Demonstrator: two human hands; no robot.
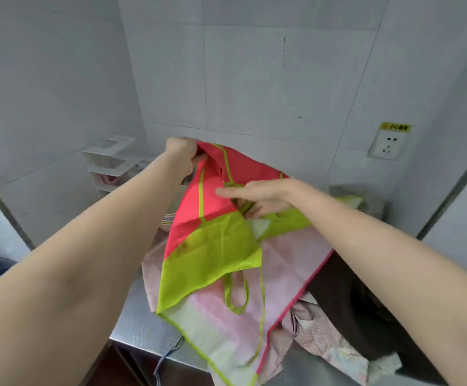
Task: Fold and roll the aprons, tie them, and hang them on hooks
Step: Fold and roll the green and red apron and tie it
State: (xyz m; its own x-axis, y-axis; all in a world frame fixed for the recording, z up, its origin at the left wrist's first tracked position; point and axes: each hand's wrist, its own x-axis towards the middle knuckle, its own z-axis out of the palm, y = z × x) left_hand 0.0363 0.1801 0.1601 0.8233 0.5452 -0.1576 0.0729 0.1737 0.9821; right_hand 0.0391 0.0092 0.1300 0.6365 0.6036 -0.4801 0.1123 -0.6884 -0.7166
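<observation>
the apron (213, 246) hangs over the steel counter (143, 327), long axis running from the far upper corner down toward the person. the left hand (182, 156) is clenched on that upper corner. the right hand (257, 196) lies nearer mid-cloth, index finger straight, lower fingers apparently pinching a green strap (236, 296). other cloths (324, 338) crowd the counter beneath; a socket (388, 144) sits on the wall.

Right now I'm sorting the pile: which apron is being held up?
The red and lime-green apron, lifted by the left hand at its top corner; the dark brown and floral ones lie flat.
</observation>
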